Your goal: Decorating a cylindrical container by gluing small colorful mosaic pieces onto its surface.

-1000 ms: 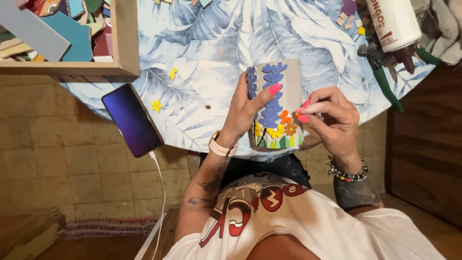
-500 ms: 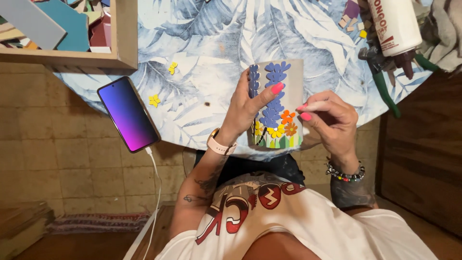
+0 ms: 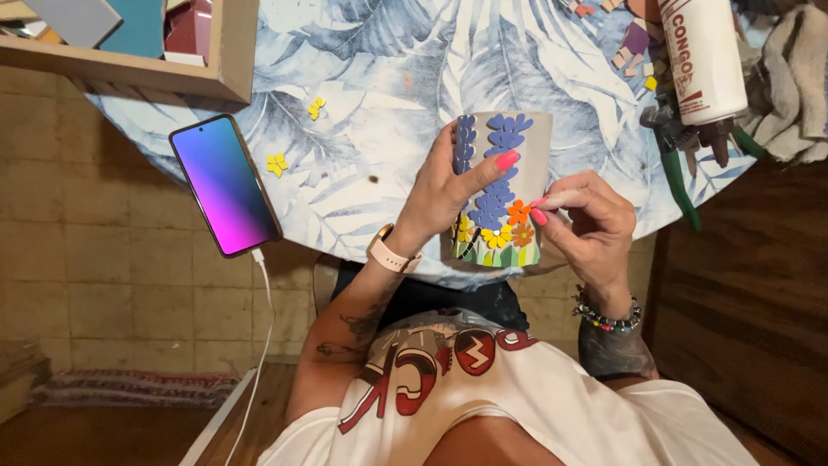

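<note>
Head camera looks straight down and the action is all at the near edge of the tabletop (image 3: 379,78), the round one under a blue leaf-print cloth. Left hand (image 3: 440,185) has the grey pot (image 3: 530,151) wrapped from the side: thumb laid across the front over the column of blue petal pieces, the other fingers curled round the far side, mostly hidden. The pot hangs just over the near edge, held between both hands, its base band of green, yellow and orange flowers toward the person. Right hand (image 3: 586,220) comes in from the other side, thumb and forefinger pressed together at the orange flower (image 3: 518,212) low on the pot's front. Whether a small piece sits between those fingertips is hard to say, the pinch is too tight to read. The remaining fingers are folded under.

Off to the left, a phone (image 3: 226,183) with a lit purple-blue screen lies overhanging the tabletop's left edge, a white cable (image 3: 263,328) trailing down from it. Two small yellow flower pieces (image 3: 276,164) lie on the cloth just beyond it. A wooden tray (image 3: 216,73) of tiles sits at the far left corner. Far right: a white bottle (image 3: 703,60), green-handled nippers (image 3: 677,177) and a grey cloth (image 3: 793,86).
</note>
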